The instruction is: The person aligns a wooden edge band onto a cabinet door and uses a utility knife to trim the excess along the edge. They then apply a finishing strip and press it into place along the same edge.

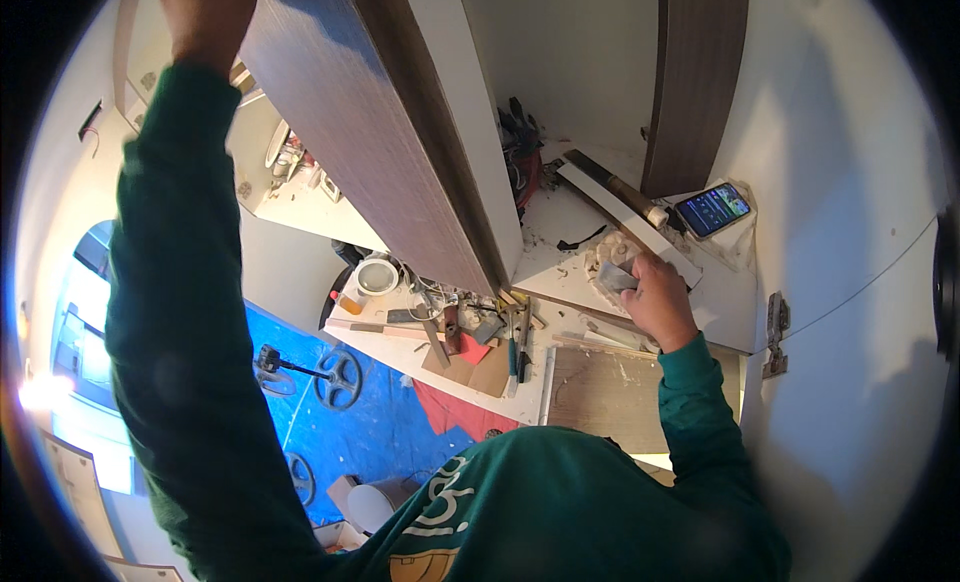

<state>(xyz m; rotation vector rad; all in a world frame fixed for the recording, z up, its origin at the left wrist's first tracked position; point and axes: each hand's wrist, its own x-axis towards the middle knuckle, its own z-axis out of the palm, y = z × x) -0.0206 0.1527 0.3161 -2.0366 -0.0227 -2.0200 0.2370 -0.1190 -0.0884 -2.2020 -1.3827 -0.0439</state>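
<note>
My right hand [660, 304] is closed on a small flat grey scraper [615, 278], its exact kind hard to make out. The scraper is at a lump of pale beige putty [608, 250] on the white cabinet shelf [535, 267]. My left arm reaches far up, and my left hand [208, 20] is at the upper left, beside the top of a tall brown wood-grain panel [345, 112]. The picture's edge cuts off its fingers, so I cannot see whether they grip anything.
A lit phone [714, 210] lies right of a long white strip [622, 217]. Below, a cluttered board bears a round white lamp fitting [377, 277], offcuts and a green-handled tool [512, 357]. Blue sheeting [380, 422] covers the floor. A metal hinge [776, 332] juts from the right wall.
</note>
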